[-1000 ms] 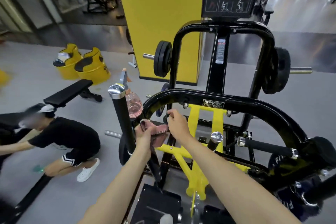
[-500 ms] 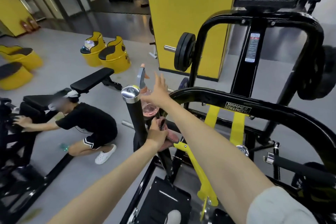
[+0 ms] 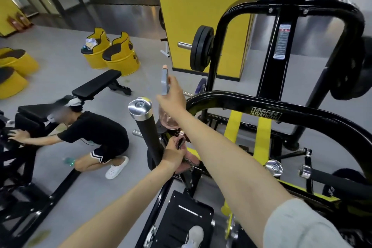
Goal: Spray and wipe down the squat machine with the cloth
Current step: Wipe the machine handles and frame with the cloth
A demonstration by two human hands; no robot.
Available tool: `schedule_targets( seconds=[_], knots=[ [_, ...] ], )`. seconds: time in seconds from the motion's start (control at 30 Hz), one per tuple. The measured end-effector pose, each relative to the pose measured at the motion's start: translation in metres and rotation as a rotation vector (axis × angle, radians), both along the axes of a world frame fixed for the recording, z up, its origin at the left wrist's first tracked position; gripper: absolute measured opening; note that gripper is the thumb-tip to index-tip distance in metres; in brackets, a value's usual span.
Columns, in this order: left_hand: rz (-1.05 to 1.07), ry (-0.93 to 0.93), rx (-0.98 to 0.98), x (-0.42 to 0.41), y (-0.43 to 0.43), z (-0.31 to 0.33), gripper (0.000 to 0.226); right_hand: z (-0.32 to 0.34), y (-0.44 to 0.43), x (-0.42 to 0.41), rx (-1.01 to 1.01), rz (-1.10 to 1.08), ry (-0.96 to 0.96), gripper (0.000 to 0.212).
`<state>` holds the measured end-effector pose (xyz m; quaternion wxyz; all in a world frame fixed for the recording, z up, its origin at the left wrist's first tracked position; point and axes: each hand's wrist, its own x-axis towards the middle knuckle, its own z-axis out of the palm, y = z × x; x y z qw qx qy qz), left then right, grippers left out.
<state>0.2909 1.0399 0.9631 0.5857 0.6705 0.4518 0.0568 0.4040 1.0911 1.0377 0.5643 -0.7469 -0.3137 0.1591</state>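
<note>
Gripping the spray bottle (image 3: pixel 164 83) by its neck, the right hand (image 3: pixel 173 96) is holding it just beyond the chrome-capped post (image 3: pixel 145 125) of the squat machine (image 3: pixel 261 104) — the left hand (image 3: pixel 173 154) is clutching the pink cloth (image 3: pixel 189 162) against that post.

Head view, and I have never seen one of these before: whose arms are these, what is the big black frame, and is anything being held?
The camera is worn on a person's head and looks forward and down, so the two bare arms are the wearer's own. The black and yellow frame is a gym squat machine loaded with weight plates. It stands on a grey floor.

The left hand grips a pink cloth beside the machine's upright chrome-capped handle. The right hand reaches to the grey head of a spray bottle, whose pink body shows just behind that handle. Whether the fingers have closed round it cannot be told.

At the left, another person kneels on the floor. Yellow barrel seats stand further back.
</note>
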Motion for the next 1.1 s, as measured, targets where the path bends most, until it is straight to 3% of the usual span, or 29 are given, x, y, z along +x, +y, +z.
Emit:
schedule_targets(
  seconds=[0.07, 0.17, 0.27, 0.4, 0.73, 0.83, 0.93, 1.0, 1.1],
  knots=[
    [0.001, 0.022, -0.045, -0.003, -0.004, -0.002, 0.031, -0.001, -0.015, 0.016, -0.089, 0.012, 0.067, 0.043],
    [0.029, 0.089, -0.038, -0.006, -0.005, -0.008, 0.029, -0.005, -0.045, 0.031, -0.326, 0.256, 0.156, 0.045],
    [-0.002, 0.182, -0.013, -0.009, -0.003, -0.019, 0.018, -0.012, -0.075, 0.024, -0.466, 0.375, 0.224, 0.017],
    [-0.063, 0.251, -0.012, -0.015, -0.003, -0.031, 0.017, -0.025, -0.086, 0.003, -0.633, 0.525, 0.205, 0.027],
    [-0.002, 0.183, -0.056, -0.038, -0.008, -0.02, 0.017, -0.048, -0.078, -0.023, -0.573, 0.285, 0.225, 0.019],
    [-0.102, 0.246, -0.2, -0.053, 0.004, -0.015, 0.021, -0.05, -0.082, -0.026, -0.557, 0.263, 0.225, 0.019],
    [-0.313, 0.367, -0.337, -0.079, 0.025, 0.004, 0.008, -0.053, -0.087, -0.023, -0.509, 0.234, 0.225, 0.021],
    [-0.394, 0.476, -0.291, -0.096, 0.051, 0.019, 0.005, -0.054, -0.091, -0.02, -0.467, 0.187, 0.236, 0.02],
    [-0.29, 0.586, -0.084, -0.104, 0.11, 0.025, 0.017, -0.057, -0.095, -0.02, -0.441, 0.114, 0.22, 0.015]
  ],
)
